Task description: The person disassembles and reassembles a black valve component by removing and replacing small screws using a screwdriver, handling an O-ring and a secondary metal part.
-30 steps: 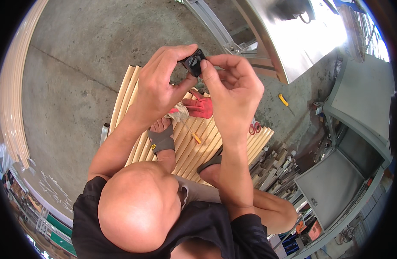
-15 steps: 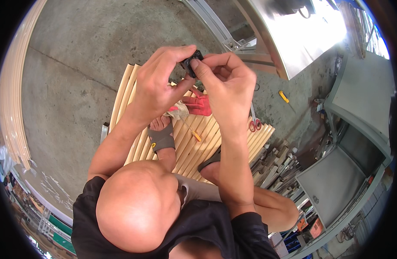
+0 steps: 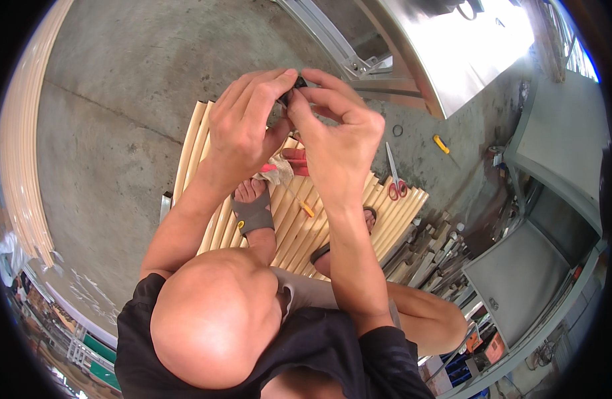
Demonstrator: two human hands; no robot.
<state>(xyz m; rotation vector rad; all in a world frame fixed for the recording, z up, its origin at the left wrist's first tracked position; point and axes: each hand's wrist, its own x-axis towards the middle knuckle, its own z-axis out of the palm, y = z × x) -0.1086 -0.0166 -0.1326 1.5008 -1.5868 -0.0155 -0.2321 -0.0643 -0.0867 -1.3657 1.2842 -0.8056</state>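
Up in front of me, both hands hold a small black part [image 3: 300, 83] between them; fingers cover most of it, so its kind cannot be made out. The fingertips of my left hand [image 3: 238, 126] pinch it from the left. My right hand [image 3: 342, 136] grips it from the right with thumb and bent fingers. Below the hands, a red glove [image 3: 295, 161] and a beige cloth [image 3: 277, 174] lie on cream-coloured slats [image 3: 289, 229]. A screwdriver with a yellow handle [image 3: 306, 209] rests there too, beside my left foot.
Scissors with red handles [image 3: 398, 190] lie at the slats' right end. A yellow-handled tool [image 3: 441, 144] and a dark ring [image 3: 398, 130] are on the concrete floor. A shiny metal panel [image 3: 462, 60] stands far right; a grey cabinet [image 3: 519, 279] with cut-off pieces [image 3: 429, 253] is at right.
My right hand has shifted slightly left, and its fingers now close over more of the black part. The part has turned and shows less. My left hand keeps its pinch.
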